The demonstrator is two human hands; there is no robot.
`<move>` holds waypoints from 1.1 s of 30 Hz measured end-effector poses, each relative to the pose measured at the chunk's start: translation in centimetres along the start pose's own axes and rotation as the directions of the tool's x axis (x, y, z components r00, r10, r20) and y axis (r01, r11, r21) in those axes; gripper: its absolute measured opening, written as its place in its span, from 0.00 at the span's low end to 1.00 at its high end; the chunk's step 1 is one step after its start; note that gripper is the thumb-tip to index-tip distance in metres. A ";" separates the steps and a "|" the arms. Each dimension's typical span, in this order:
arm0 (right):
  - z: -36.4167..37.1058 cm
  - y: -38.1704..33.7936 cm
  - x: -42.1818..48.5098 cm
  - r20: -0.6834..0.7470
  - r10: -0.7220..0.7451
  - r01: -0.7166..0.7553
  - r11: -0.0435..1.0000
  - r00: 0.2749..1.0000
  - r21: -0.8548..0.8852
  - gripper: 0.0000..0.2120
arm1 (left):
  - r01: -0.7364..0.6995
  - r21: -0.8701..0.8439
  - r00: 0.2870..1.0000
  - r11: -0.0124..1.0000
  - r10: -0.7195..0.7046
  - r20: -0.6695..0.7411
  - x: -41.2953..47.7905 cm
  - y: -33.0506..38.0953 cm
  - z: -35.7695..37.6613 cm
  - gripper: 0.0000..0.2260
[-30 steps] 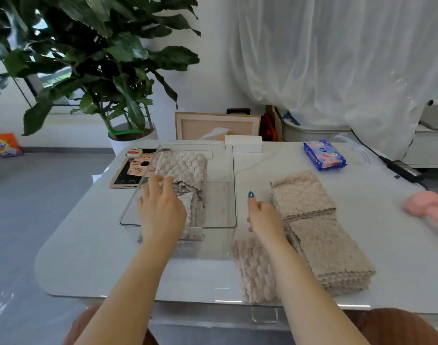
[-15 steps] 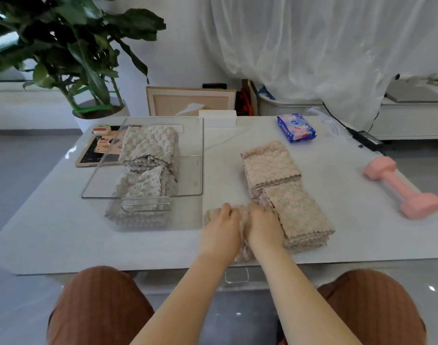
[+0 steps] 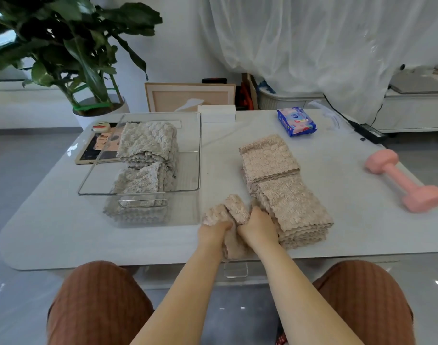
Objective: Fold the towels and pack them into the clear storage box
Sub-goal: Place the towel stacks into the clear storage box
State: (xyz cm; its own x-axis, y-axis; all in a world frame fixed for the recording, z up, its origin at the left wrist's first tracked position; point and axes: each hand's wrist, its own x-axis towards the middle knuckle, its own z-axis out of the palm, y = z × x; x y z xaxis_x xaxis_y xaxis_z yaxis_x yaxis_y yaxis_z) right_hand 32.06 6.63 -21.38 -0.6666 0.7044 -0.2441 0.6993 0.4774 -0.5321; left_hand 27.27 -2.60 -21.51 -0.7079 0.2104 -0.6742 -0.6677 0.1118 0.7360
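A clear storage box (image 3: 191, 145) stands on the white table (image 3: 51, 227), left of centre. Folded beige towels (image 3: 146, 143) lie inside it along its left half. To the right of the box lies a stack of flat beige towels (image 3: 287, 195). Between box and stack, near the table's front edge, a bunched beige towel (image 3: 231, 207) is lifted at its far end. My left hand (image 3: 213, 232) and my right hand (image 3: 259, 229) grip it side by side, fingers curled into the cloth.
A pink dumbbell (image 3: 404, 180) lies at the right edge. A blue wipes pack (image 3: 296, 122) and a white box (image 3: 216, 113) sit at the back. A tablet (image 3: 98, 150) lies behind the clear box. A potted plant (image 3: 76, 58) stands at far left.
My left hand left the box and joined my right hand at the front towel. Both now clutch it and have raised its far end. The view tilted down.
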 end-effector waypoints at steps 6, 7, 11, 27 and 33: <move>-2.6 -0.4 -1.1 0.060 -0.102 0.076 0.939 0.993 0.334 0.14 | 0.087 -0.166 0.987 0.982 -0.062 0.149 1.0 -0.2 1.8 0.20; -3.4 -0.5 -1.3 0.140 -0.105 0.032 0.897 0.985 0.442 0.12 | 0.094 -0.190 0.983 0.977 -0.061 0.175 1.2 -0.2 1.9 0.20; -7.0 -0.9 -1.6 0.278 -0.106 -0.108 0.748 0.955 0.655 0.06 | 0.085 -0.184 0.953 0.979 -0.026 0.301 -2.4 1.9 2.2 0.24; -9.9 -13.7 2.2 0.087 -0.620 0.429 0.631 0.780 0.647 0.16 | -0.510 0.463 0.853 0.725 0.496 0.163 -3.0 20.2 -7.3 0.10; -7.4 -15.7 5.5 -0.041 -0.477 0.448 0.788 0.878 0.422 0.13 | -0.214 0.716 0.975 0.664 0.190 0.115 4.2 20.1 -9.0 0.11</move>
State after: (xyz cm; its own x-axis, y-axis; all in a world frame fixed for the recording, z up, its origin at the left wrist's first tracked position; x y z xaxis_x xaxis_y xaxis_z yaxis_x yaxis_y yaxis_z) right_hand 19.29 6.90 -8.38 -0.9081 0.4124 0.0727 0.1438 0.4702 -0.8708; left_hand 8.79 -8.16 -10.13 -0.7908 0.3379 -0.5103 -0.1273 0.7247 0.6772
